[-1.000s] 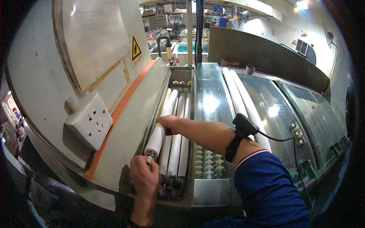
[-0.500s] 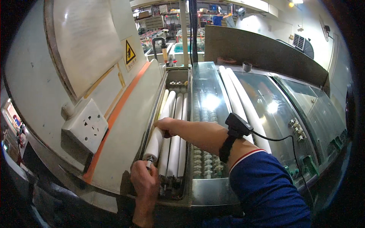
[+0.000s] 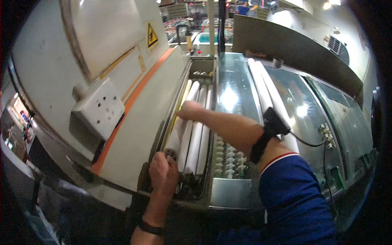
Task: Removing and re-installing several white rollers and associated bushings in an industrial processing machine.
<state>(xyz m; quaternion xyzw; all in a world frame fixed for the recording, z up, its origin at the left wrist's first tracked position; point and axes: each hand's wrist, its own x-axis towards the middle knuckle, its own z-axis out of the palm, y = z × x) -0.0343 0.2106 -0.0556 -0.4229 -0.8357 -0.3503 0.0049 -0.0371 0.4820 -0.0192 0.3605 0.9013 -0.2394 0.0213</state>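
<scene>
White roller (image 3: 174, 136) lies lengthwise along the left side of the trough (image 3: 203, 65), its near end facing the operator. Left hand (image 3: 163, 168): thumb and fingers closed together on that near end. Right hand (image 3: 190, 111): laid across the roller farther along; blur and the downturned palm hide the fingertips, so from where I stand I cannot tell whether they are clamped. Status: neighbouring rollers (image 3: 196, 145) lie roughly parallel just to the right, apparently in position, with no hand gripping them. The handled roller is within the trough but not yet released; judged from this, work on it is well advanced yet incomplete, both hands having still to come clear. Two further rollers (image 3: 268, 83) lie outside the trough, right of the glass cover (image 3: 233, 77).
</scene>
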